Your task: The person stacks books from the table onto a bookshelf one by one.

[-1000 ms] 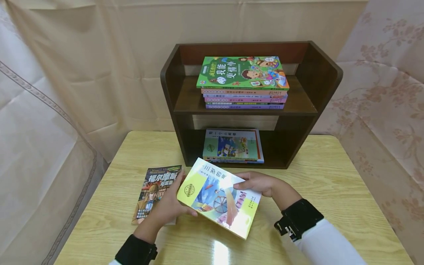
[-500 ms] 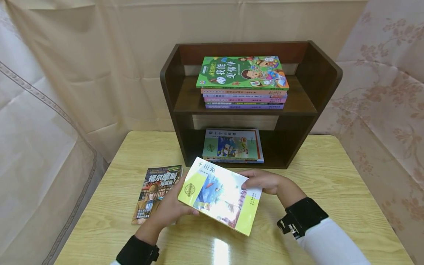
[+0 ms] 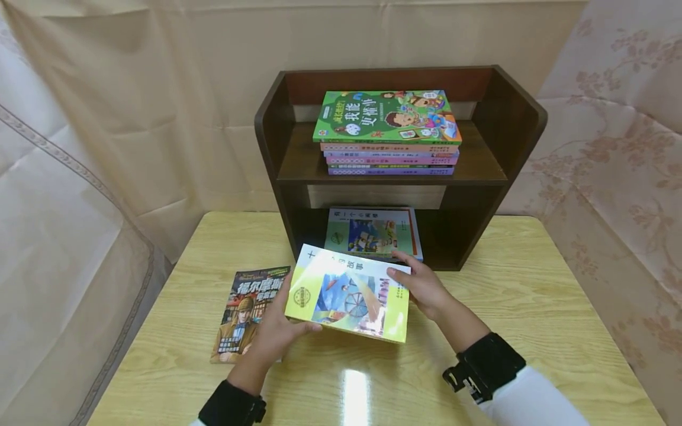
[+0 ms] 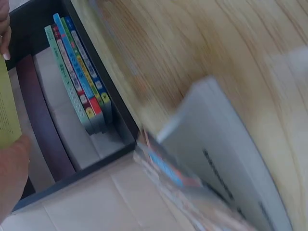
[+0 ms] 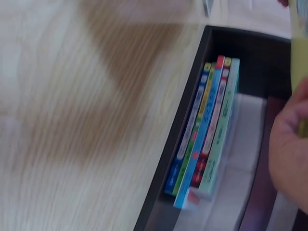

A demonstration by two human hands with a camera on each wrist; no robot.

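Between both hands is a yellow-and-white book point(image 3: 348, 299), lifted above the table and tilted in front of the shelf. My left hand point(image 3: 277, 331) grips its left edge, thumb along the front lower corner. At the upper right corner my right hand point(image 3: 426, 287) pinches it, thumb on the cover. In the left wrist view only a strip of the yellow book point(image 4: 7, 106) shows beside the left hand point(image 4: 12, 173). The right wrist view catches the right hand point(image 5: 291, 149) at its edge. A detective-cover book point(image 3: 247, 313) lies on the table, partly behind the left hand.
A dark brown two-tier shelf point(image 3: 460, 207) stands at the table's back. Its upper tier bears a stack of books topped by a green book point(image 3: 389, 117). Several books point(image 3: 370, 228) lie flat in the lower tier. The wooden table point(image 3: 506, 307) extends around it.
The yellow-and-white book has turned to lie straighter, its right end swinging up toward the shelf. My right hand has shifted its hold toward the upper corner. The detective-cover book stays put.
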